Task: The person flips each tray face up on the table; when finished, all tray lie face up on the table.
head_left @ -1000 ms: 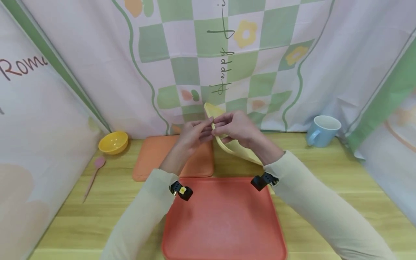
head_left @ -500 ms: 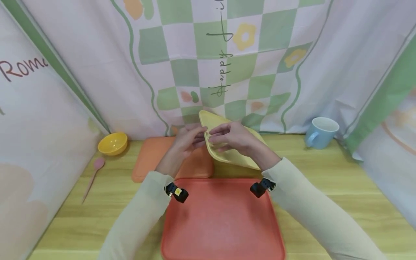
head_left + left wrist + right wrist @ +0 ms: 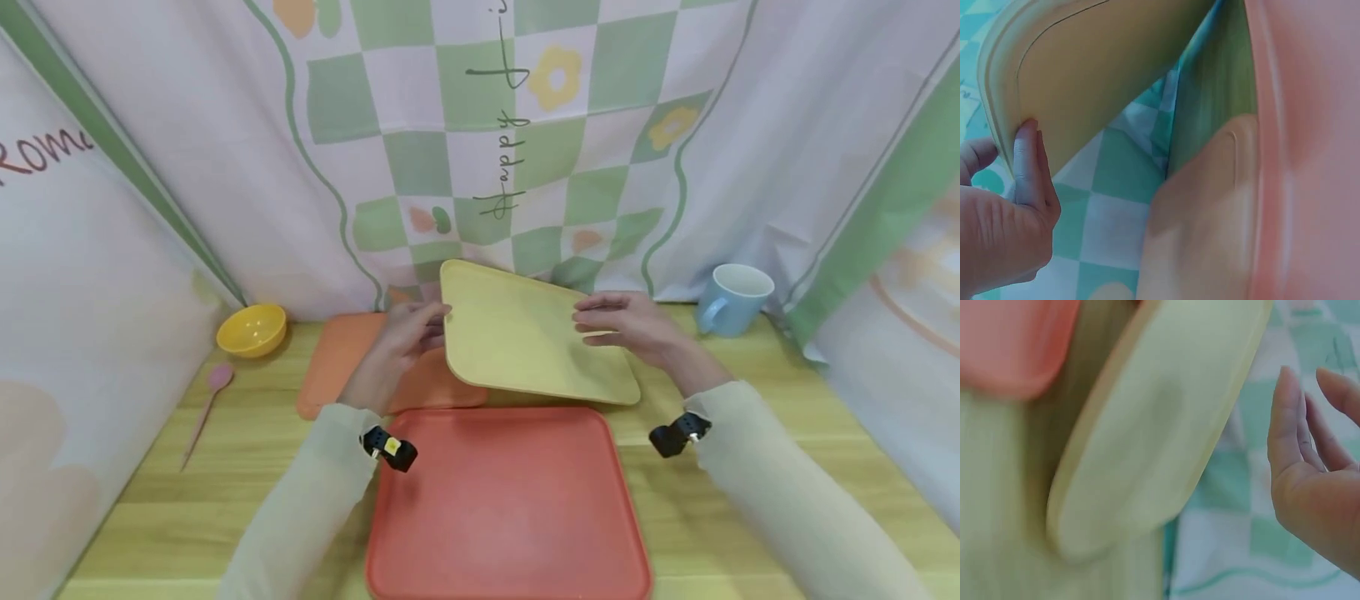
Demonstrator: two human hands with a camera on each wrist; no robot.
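Tray of pale-yellow, round-cornered plastic (image 3: pixel 517 333), by its look, tilts just right of the left hand (image 3: pixel 405 335) pinching its edge, the right hand (image 3: pixel 626 323) loosely spread, apart; I'd guess it's light, stiff, slickish, best taken by opposite rims.

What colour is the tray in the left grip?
Pale yellow all over its upper face; the tray shows best in the head view.

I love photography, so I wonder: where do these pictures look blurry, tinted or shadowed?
Head view: mostly clear, with glints in the yellow bowl. Left wrist view: bluish cast, and the red tray looks pale and soft. Right wrist view: hazy; the yellow tray is soft-edged with a dim, shadow-like smudge, while the right hand looks crisper.
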